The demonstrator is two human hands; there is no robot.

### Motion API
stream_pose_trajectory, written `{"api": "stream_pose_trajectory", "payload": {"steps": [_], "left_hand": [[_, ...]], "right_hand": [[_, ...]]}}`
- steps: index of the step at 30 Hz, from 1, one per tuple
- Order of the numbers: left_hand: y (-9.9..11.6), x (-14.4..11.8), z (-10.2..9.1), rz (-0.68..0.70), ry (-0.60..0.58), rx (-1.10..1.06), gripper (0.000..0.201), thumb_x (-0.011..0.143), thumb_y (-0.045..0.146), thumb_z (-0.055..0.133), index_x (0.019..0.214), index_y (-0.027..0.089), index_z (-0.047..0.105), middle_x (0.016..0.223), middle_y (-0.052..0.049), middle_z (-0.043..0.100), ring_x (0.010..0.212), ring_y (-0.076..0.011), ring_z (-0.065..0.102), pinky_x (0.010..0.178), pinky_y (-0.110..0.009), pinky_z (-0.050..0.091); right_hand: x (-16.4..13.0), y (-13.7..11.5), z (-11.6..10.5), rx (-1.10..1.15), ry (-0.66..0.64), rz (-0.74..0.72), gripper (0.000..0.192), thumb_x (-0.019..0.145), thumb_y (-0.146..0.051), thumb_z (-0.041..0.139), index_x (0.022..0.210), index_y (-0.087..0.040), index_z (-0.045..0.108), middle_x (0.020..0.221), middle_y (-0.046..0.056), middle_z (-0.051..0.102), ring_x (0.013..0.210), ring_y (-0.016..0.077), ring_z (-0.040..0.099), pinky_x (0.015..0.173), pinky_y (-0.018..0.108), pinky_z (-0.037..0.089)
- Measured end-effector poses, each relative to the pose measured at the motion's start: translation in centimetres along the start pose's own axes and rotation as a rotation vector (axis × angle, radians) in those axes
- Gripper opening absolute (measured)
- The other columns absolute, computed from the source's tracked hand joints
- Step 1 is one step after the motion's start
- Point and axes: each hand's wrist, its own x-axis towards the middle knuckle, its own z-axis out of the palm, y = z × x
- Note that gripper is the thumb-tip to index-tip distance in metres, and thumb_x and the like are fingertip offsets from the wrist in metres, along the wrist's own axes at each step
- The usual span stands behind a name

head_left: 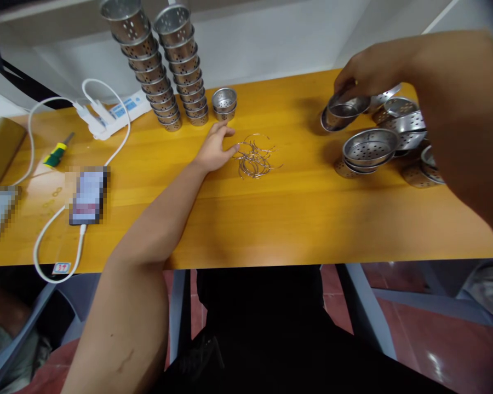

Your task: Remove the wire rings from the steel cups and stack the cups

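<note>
Step in hand, as judged: pick-up of parts. Right hand (370,68), upper right of frame, fingers clamped on a perforated steel cup (345,109) above the loose cup pile (394,142). Left hand (216,148), centre, fingers apart, touching the wire rings (254,158) on the table (296,213). Next move calls for pinching one ring free.

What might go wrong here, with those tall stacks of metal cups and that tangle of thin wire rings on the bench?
1. The two tall leaning stacks of perforated metal cups stand just behind the left hand; a nudge might topple them.
2. The thin wire rings lie tangled, so lifting one could drag others along.
3. The right hand lifts a shallow perforated metal cup from a loose heap near the wooden table's edge; pieces might slide off.
</note>
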Motion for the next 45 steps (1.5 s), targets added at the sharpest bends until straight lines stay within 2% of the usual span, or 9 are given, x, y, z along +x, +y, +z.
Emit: {"api": "stream_pose_trajectory", "payload": {"steps": [2, 7, 12, 16, 18, 22, 27, 35, 45], "left_hand": [[-0.1, 0.0, -0.1, 0.007, 0.004, -0.002, 0.066, 0.1, 0.063, 0.101, 0.152, 0.027, 0.083, 0.195, -0.023, 0.067, 0.19, -0.0467, 0.06, 0.164, -0.067, 0.048], [0.2, -0.2, 0.5, 0.165, 0.072, -0.068, 0.089, 0.109, 0.091, 0.086, 0.173, 0.033, 0.068, 0.194, -0.019, 0.065, 0.184, -0.0437, 0.067, 0.154, -0.067, 0.059], [1.6, -0.4, 2.4, 0.324, 0.132, -0.094, 0.136, 0.101, 0.111, 0.082, 0.202, 0.043, 0.021, 0.21, -0.016, 0.046, 0.192, -0.0468, 0.057, 0.156, -0.069, 0.057], [1.1, 0.0, 3.0, 0.358, 0.224, -0.045, 0.129, 0.103, 0.106, 0.086, 0.198, 0.039, 0.03, 0.196, -0.015, 0.06, 0.192, -0.048, 0.057, 0.164, -0.071, 0.046], [0.3, 0.4, 2.6, 0.353, 0.261, -0.05, 0.122, 0.105, 0.102, 0.088, 0.194, 0.037, 0.037, 0.186, -0.015, 0.068, 0.188, -0.0469, 0.063, 0.164, -0.071, 0.047], [-0.5, 0.7, 1.8, 0.342, 0.27, -0.059, 0.114, 0.107, 0.096, 0.09, 0.192, 0.037, 0.042, 0.178, -0.014, 0.073, 0.18, -0.0447, 0.07, 0.16, -0.068, 0.051], [1.5, 0.0, 1.4, 0.323, 0.248, -0.08, 0.102, 0.108, 0.099, 0.084, 0.183, 0.036, 0.055, 0.167, -0.01, 0.08, 0.168, -0.0419, 0.082, 0.151, -0.066, 0.064], [0.1, 0.3, 1.4, 0.369, 0.241, -0.015, 0.113, 0.105, 0.106, 0.082, 0.19, 0.039, 0.05, 0.184, -0.013, 0.072, 0.181, -0.0442, 0.072, 0.158, -0.069, 0.055], [-2.7, 1.4, 1.2, 0.366, 0.25, 0.001, 0.114, 0.108, 0.102, 0.081, 0.196, 0.038, 0.047, 0.189, -0.014, 0.07, 0.185, -0.0439, 0.068, 0.163, -0.067, 0.048]], "right_hand": [[-0.6, -1.5, -1.2, -0.121, -0.141, -0.036, 0.022, 0.098, 0.003, 0.107, 0.113, -0.013, 0.104, 0.087, 0.005, 0.089, 0.07, 0.0093, 0.054, 0.08, 0.038, 0.043], [-3.4, -7.1, -2.9, 0.038, 0.059, -0.213, 0.028, 0.11, -0.008, 0.104, 0.137, -0.016, 0.1, 0.097, 0.0, 0.083, 0.081, 0.0094, 0.054, 0.088, 0.032, 0.045], [-6.2, -13.7, -1.8, 0.297, 0.007, -0.46, 0.006, 0.117, -0.005, 0.091, 0.121, -0.009, 0.093, 0.095, 0.001, 0.075, 0.086, 0.0152, 0.059, 0.083, 0.032, 0.046], [-7.2, -17.8, 0.5, 0.466, -0.056, -0.523, 0.015, 0.104, -0.01, 0.087, 0.097, -0.019, 0.076, 0.089, 0.001, 0.071, 0.087, 0.0192, 0.057, 0.081, 0.036, 0.044], [-7.1, -18.8, 2.0, 0.539, -0.016, -0.504, 0.02, 0.105, -0.03, 0.091, 0.095, -0.026, 0.074, 0.09, 0.003, 0.075, 0.093, 0.025, 0.059, 0.086, 0.041, 0.049], [-6.1, -18.8, 5.1, 0.804, 0.033, -0.498, 0.048, 0.1, -0.088, 0.093, 0.107, -0.042, 0.082, 0.092, 0.007, 0.079, 0.12, 0.0402, 0.063, 0.109, 0.056, 0.054], [-5.5, -18.1, 8.0, 0.917, 0.11, -0.521, 0.078, 0.101, -0.107, 0.083, 0.133, -0.036, 0.08, 0.109, 0.01, 0.082, 0.121, 0.037, 0.067, 0.109, 0.056, 0.056], [-9.1, -18.2, 7.0, 0.859, 0.224, -0.47, 0.048, 0.115, -0.075, 0.087, 0.145, -0.037, 0.082, 0.137, 0.013, 0.085, 0.125, 0.0415, 0.08, 0.095, 0.052, 0.071], [-7.1, -16.0, 9.0, 0.819, 0.123, -0.81, 0.029, 0.111, -0.05, 0.092, 0.126, -0.028, 0.081, 0.091, 0.002, 0.069, 0.086, 0.0265, 0.067, 0.089, 0.044, 0.066]]}}
